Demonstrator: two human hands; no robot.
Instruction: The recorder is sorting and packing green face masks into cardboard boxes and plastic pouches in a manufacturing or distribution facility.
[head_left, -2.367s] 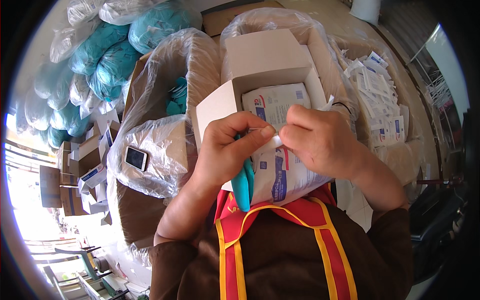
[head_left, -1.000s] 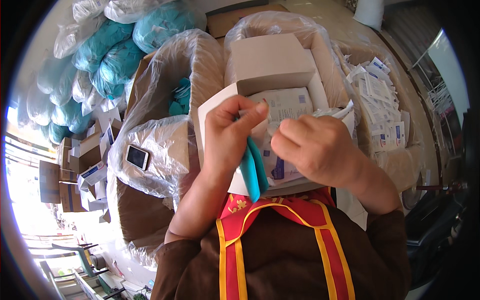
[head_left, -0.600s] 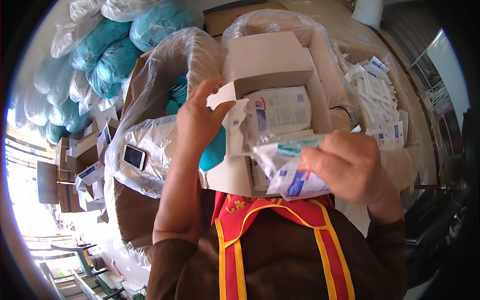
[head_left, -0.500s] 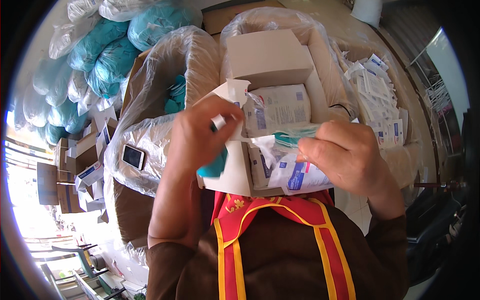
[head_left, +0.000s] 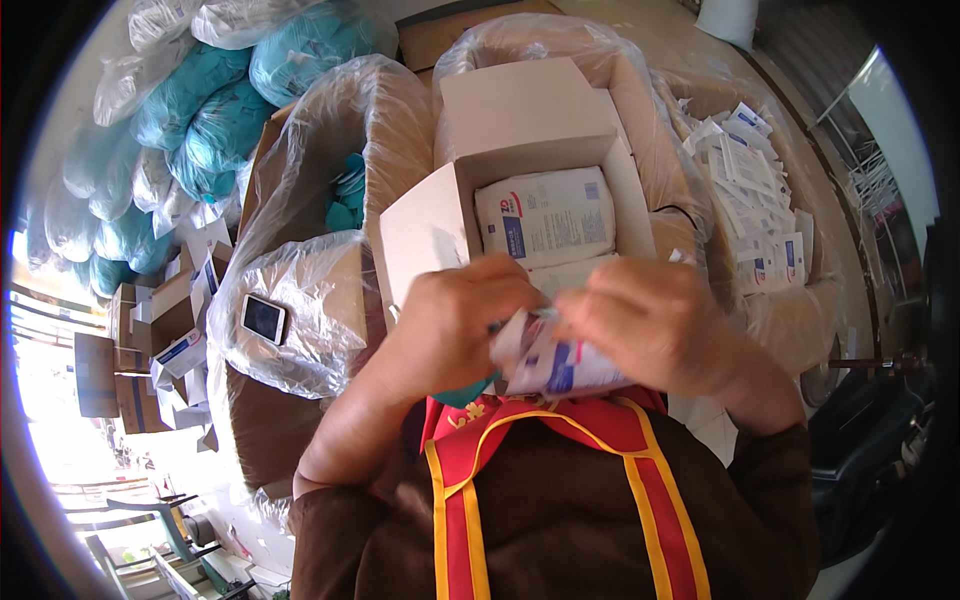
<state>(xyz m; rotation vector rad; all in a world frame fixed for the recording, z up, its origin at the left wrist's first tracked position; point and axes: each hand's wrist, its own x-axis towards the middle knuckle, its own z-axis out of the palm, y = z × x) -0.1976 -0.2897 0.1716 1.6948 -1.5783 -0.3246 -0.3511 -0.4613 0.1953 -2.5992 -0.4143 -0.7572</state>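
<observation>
A white plastic packet (head_left: 560,368) with blue and pink print hangs between my hands, close to my apron. My left hand (head_left: 465,325) is closed at the packet's upper left edge, fingers pinched and slightly blurred. Below that hand a soft teal piece (head_left: 466,391) pokes out, apparently held in the palm. My right hand (head_left: 655,320) is closed on the packet's upper right side, knuckles toward the box. Right behind the hands stands an open cardboard box (head_left: 425,225), holding similar white packets (head_left: 545,215). The fingertips of both hands are partly hidden.
Left of the box, a plastic-lined carton (head_left: 395,130) holds teal pieces (head_left: 347,190). A phone (head_left: 263,319) lies on plastic. Flat white packets (head_left: 745,165) fill a lined carton at right. Bulging teal bags (head_left: 225,125) and small boxes (head_left: 178,320) are piled far left.
My left hand has come down and right, and my right hand slightly left, so they meet at the packet. The white scrap by my left hand and the teal in the packet no longer show.
</observation>
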